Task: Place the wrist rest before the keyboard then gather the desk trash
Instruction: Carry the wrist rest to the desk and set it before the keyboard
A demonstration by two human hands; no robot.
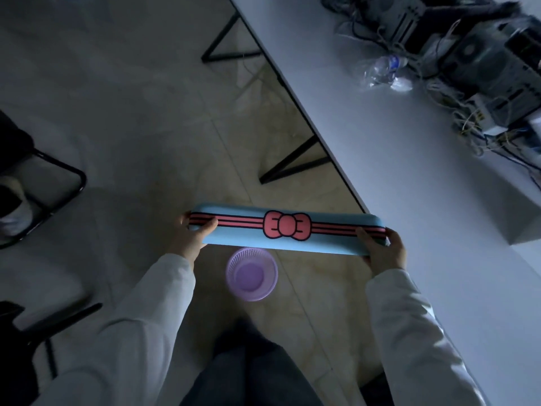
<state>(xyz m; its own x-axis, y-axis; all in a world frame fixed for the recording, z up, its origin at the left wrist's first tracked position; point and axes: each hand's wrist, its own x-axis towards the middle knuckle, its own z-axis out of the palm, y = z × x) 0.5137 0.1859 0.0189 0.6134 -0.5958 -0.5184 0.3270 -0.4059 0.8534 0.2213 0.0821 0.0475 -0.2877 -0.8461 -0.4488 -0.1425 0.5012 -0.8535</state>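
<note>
I hold a long blue wrist rest point(254, 237) with pink stripes and a pink bow level in front of me, above the floor and beside the white desk point(409, 159). My left hand point(193, 234) grips its left end, thumb on top. My right hand point(383, 249) grips its right end, which reaches the desk's near edge. A crumpled clear plastic bottle point(383, 70) lies on the desk at the upper right. A small purple mesh basket point(251, 273) stands on the floor just below the wrist rest. No keyboard is in view.
Computer boxes and tangled cables point(483, 74) crowd the desk's far right. Black desk legs point(292, 162) stand under its edge. A black chair frame point(52, 194) is at the left. My legs point(248, 370) are at the bottom. The room is dim.
</note>
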